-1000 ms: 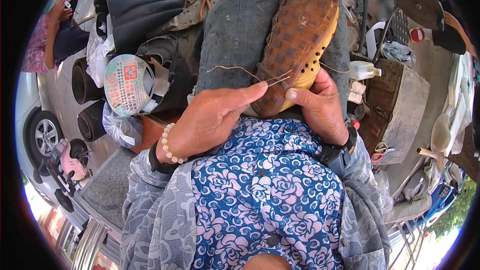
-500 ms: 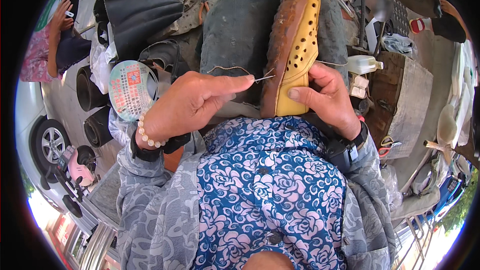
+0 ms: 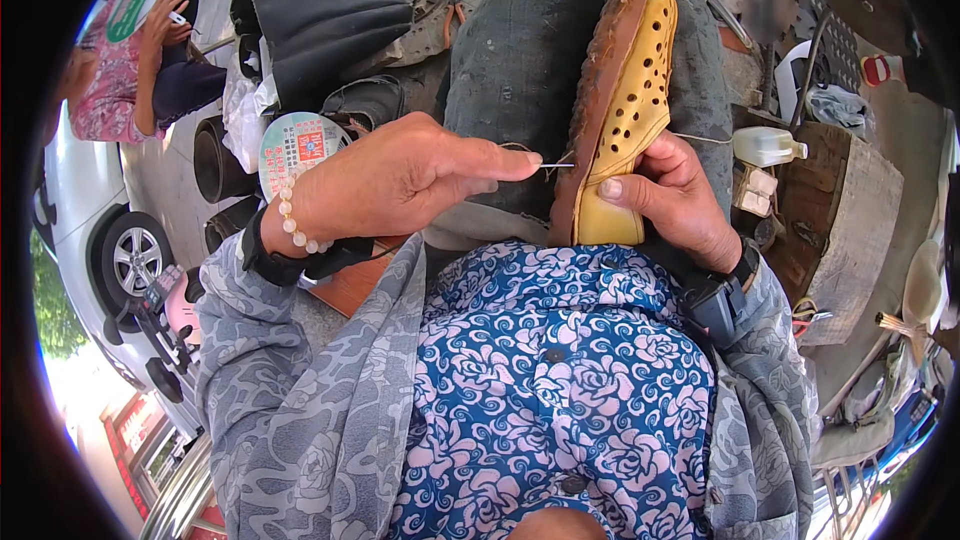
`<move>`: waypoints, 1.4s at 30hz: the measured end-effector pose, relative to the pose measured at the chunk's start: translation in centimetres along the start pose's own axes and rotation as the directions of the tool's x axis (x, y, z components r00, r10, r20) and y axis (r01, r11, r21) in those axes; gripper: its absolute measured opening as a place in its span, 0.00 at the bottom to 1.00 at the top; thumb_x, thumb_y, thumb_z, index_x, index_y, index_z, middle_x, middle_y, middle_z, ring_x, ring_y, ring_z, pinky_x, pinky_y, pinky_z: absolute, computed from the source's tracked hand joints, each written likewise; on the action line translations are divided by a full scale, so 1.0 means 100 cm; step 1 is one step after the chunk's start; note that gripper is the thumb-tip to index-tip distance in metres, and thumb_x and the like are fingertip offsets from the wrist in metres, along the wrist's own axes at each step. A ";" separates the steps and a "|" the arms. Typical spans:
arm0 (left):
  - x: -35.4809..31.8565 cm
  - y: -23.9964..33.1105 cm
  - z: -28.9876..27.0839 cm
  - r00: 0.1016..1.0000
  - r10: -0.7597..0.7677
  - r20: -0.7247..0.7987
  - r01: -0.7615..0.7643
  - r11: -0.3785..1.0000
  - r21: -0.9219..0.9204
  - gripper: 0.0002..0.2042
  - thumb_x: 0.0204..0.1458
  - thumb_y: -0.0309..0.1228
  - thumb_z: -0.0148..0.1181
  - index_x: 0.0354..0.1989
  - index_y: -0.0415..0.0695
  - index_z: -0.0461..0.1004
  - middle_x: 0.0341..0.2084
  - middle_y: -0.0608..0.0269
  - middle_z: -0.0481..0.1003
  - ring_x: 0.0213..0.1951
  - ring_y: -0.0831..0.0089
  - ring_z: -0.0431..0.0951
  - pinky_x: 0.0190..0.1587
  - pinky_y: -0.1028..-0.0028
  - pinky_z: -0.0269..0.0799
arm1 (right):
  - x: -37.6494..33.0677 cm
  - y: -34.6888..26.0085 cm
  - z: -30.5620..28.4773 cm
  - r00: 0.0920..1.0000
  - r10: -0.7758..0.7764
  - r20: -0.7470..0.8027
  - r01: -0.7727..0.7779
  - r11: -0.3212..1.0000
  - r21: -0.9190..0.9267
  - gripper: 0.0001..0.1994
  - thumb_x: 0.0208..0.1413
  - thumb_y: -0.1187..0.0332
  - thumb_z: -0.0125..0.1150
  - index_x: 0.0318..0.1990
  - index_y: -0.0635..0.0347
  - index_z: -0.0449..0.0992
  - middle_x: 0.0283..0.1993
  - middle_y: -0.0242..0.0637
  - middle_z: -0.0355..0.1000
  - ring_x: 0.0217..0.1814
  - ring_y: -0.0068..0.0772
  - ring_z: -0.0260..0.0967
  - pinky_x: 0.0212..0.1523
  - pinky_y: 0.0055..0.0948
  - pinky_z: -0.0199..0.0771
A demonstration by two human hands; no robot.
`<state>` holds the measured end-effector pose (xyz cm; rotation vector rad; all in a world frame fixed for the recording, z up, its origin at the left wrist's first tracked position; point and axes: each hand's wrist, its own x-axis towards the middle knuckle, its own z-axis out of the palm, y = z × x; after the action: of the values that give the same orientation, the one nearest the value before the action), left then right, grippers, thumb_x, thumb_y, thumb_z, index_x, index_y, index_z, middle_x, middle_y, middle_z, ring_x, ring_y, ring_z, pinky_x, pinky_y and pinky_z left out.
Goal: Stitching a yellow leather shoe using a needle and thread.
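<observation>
A yellow shoe (image 3: 635,90) with punched holes rests on its side across my lap, toe away from me, its brown sole (image 3: 594,115) facing left. My right hand (image 3: 685,202) grips the shoe near the heel, thumb on the outer yellow side and fingers around the opening. Closed around a thin metal needle (image 3: 558,166), my left hand (image 3: 415,175) has its index finger stretched along the shaft. The tip reaches the sole's edge; the rear end is hidden in my palm. Thread (image 3: 705,139) runs out to the right past my right fingers, and more lies by the needle.
A dark apron (image 3: 510,70) covers my legs. On the right stand a wooden box (image 3: 850,230) and a plastic bottle (image 3: 768,146). At left are black rubber sheeting (image 3: 330,25), a round printed fan (image 3: 300,145) and a seated person (image 3: 130,70). Pliers (image 3: 453,20) lie ahead.
The view has shifted, so everything appears farther right. My left hand still holds the needle at the sole, its shaft now more level. My right hand keeps its grip on the shoe.
</observation>
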<state>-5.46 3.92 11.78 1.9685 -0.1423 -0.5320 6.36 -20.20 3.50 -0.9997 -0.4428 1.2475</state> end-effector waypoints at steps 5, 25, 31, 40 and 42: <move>0.009 0.009 -0.006 0.996 -0.051 0.079 0.045 0.996 0.075 0.19 0.50 0.15 0.48 0.52 0.41 0.71 0.28 0.49 0.77 0.24 0.61 0.78 0.29 0.75 0.70 | 0.000 0.000 -0.001 1.000 0.005 0.018 -0.006 1.000 0.024 0.13 0.54 0.76 0.60 0.48 0.64 0.71 0.39 0.30 0.74 0.40 0.16 0.69 0.43 0.19 0.69; 0.026 -0.008 0.002 0.995 -0.029 0.094 0.041 0.990 -0.134 0.19 0.50 0.16 0.53 0.52 0.42 0.71 0.27 0.47 0.77 0.26 0.58 0.79 0.29 0.70 0.71 | 0.013 0.003 0.001 0.997 0.040 0.067 -0.049 0.989 0.137 0.12 0.52 0.79 0.60 0.45 0.64 0.73 0.41 0.31 0.73 0.44 0.17 0.68 0.45 0.20 0.69; 0.021 -0.002 0.005 1.000 -0.004 -0.001 0.004 0.997 -0.072 0.18 0.48 0.16 0.55 0.49 0.39 0.72 0.28 0.48 0.77 0.29 0.56 0.79 0.31 0.70 0.72 | 0.010 -0.011 0.001 0.990 0.123 0.072 -0.132 0.981 0.141 0.13 0.51 0.79 0.60 0.45 0.66 0.72 0.41 0.32 0.73 0.45 0.18 0.68 0.46 0.21 0.68; -0.005 -0.025 0.034 0.952 0.086 -0.295 -0.008 0.967 0.256 0.15 0.48 0.15 0.52 0.45 0.39 0.72 0.23 0.54 0.70 0.25 0.57 0.72 0.27 0.68 0.66 | -0.008 -0.037 0.028 0.929 -0.157 0.335 0.320 0.796 -0.514 0.29 0.41 0.75 0.64 0.56 0.66 0.67 0.50 0.54 0.69 0.54 0.51 0.67 0.55 0.34 0.65; -0.008 -0.027 0.043 0.941 0.025 -0.337 0.042 0.981 0.190 0.11 0.50 0.18 0.51 0.42 0.38 0.72 0.27 0.55 0.72 0.30 0.61 0.73 0.32 0.70 0.67 | -0.010 -0.036 0.029 0.918 -0.262 0.298 0.389 0.745 -0.542 0.23 0.41 0.75 0.62 0.50 0.64 0.72 0.43 0.51 0.71 0.46 0.52 0.70 0.46 0.35 0.70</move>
<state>-8.36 1.81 8.08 2.2218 0.0326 -0.1826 5.90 -20.01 8.25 -1.2500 -1.1804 0.8957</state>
